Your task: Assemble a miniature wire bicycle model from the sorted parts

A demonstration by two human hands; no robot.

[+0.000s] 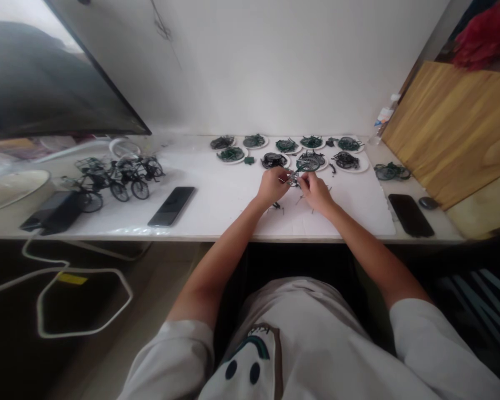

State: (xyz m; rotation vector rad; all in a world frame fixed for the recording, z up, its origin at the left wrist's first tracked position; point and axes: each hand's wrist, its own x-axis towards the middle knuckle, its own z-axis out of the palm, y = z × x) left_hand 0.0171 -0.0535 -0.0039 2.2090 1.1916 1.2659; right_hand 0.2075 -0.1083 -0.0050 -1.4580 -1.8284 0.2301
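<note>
My left hand and my right hand meet over the white board, fingertips pinched together. Between them is a small model bicycle part, thin and partly silver; the fingers hide much of it. A dark wheel shows just beyond my right fingertips, and I cannot tell whether it joins the held piece or lies on the plate behind. Beneath my hands lie a small black part and a few thin rods.
Several white plates of dark bicycle parts line the back. Assembled model bicycles stand at left beside a phone, a black box and a monitor. Another phone, loose parts and a bottle are at right.
</note>
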